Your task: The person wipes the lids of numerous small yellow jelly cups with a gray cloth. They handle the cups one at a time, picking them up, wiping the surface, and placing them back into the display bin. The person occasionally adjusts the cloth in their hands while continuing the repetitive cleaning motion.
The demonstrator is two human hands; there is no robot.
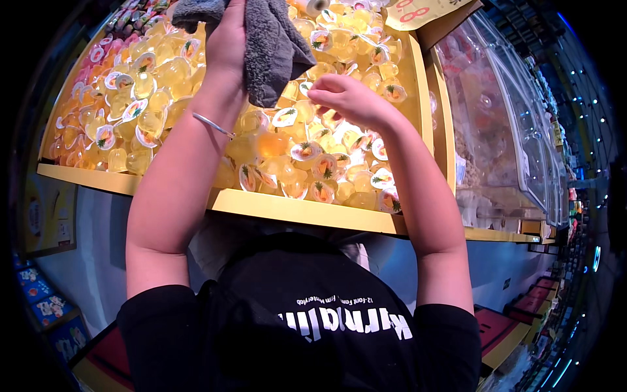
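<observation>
My left hand grips a grey terry cloth near the top of the view, above a yellow-edged display bin. The cloth hangs down to the right of the wrist, which wears a thin silver bangle. My right hand hovers over the bin with loosely curled fingers and holds nothing that I can see. Below both hands lie many yellow jelly cups with printed lids showing a green-leaved fruit. Orange jelly cups and pink ones fill the left side of the bin.
The bin's yellow front rail runs between my body and the jelly cups. To the right stand clear-lidded bins behind a yellow divider. A yellow price sign leans in at the top right. Blue boxes sit at the lower left.
</observation>
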